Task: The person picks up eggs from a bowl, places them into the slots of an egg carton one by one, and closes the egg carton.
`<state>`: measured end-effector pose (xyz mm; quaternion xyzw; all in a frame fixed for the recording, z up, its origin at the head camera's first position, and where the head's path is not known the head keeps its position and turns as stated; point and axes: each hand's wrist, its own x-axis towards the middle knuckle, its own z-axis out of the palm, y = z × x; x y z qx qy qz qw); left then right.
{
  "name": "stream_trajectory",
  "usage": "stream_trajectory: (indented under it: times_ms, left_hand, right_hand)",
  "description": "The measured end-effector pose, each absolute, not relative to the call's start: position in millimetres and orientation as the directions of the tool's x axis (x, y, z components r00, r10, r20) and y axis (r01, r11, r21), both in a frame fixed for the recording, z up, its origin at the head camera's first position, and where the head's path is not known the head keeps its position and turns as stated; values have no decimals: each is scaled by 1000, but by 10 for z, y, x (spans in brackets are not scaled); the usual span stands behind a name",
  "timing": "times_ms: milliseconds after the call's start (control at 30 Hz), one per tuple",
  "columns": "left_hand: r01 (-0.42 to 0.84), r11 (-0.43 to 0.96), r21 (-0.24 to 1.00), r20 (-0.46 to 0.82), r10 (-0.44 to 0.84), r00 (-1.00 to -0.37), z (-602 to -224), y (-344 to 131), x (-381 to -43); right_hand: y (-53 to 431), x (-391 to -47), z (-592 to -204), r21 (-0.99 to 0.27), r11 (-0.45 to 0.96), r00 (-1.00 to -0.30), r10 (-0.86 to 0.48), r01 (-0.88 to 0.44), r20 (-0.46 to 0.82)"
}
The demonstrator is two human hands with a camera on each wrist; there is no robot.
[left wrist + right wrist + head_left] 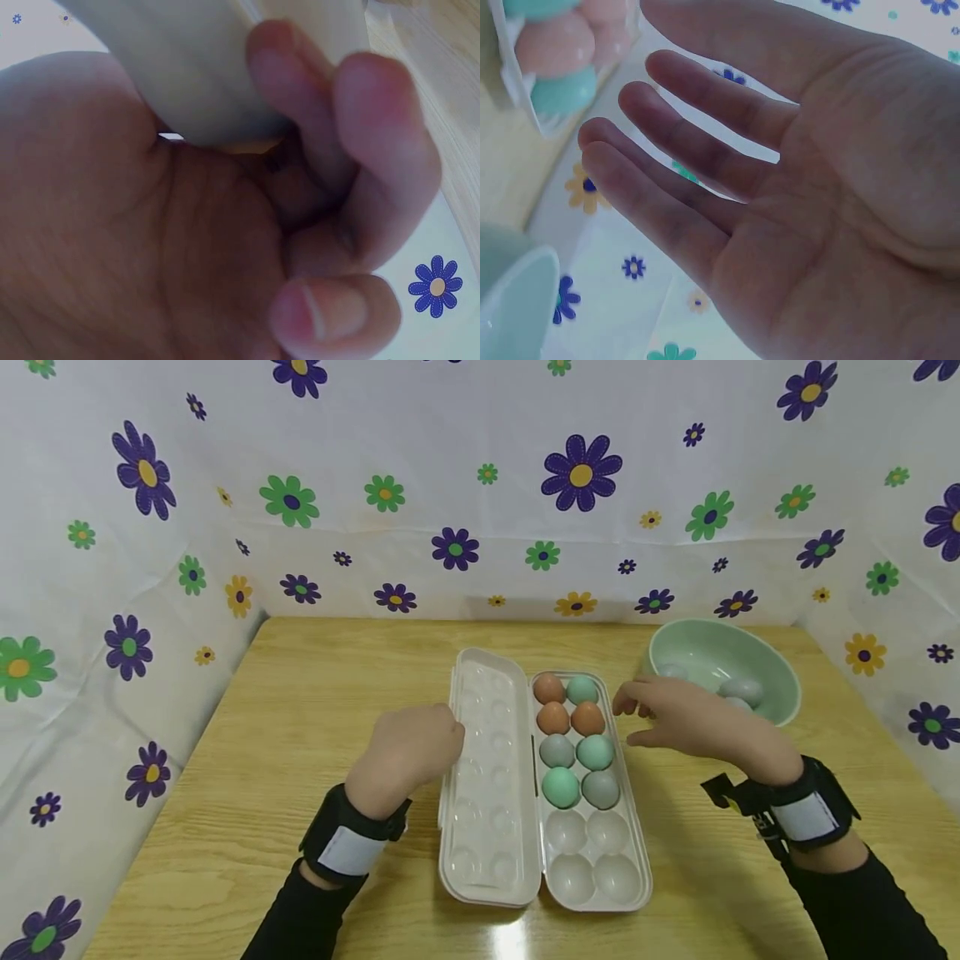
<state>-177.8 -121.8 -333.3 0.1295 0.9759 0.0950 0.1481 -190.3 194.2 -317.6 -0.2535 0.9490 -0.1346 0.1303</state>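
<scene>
A white plastic egg box lies unfolded mid-table, its dimpled lid [480, 827] on the left and its egg tray [617, 881] on the right. Brown, green and grey eggs [561, 787] fill the tray's far rows; round hollows show at the near end. My left hand [408, 747] grips the lid's left edge, with fingers curled round the white plastic in the left wrist view. Beside the tray's far right side, my right hand [690, 718] holds nothing. Its fingers are spread and slightly bent, between the tray and a pale green bowl [787, 693].
Grey eggs [742, 691] lie in the bowl at the back right, partly hidden by my right hand. The wooden table [322, 668] meets a flower-print cloth [450, 485] at its back and sides.
</scene>
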Motion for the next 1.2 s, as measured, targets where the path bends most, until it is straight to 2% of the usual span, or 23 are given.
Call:
stream_trajectory:
  times_ms: [500, 1200]
  left_hand:
    - [249, 942, 224, -223, 298, -928, -3342, -1214, -1756]
    - [254, 942, 220, -219, 302, -928, -3332, -1226, -1750]
  right_hand:
    - [2336, -2466, -3010, -303, 871, -868, -455, -387, -201]
    - [2675, -3008, -3277, -280, 927, -882, -337, -249, -329]
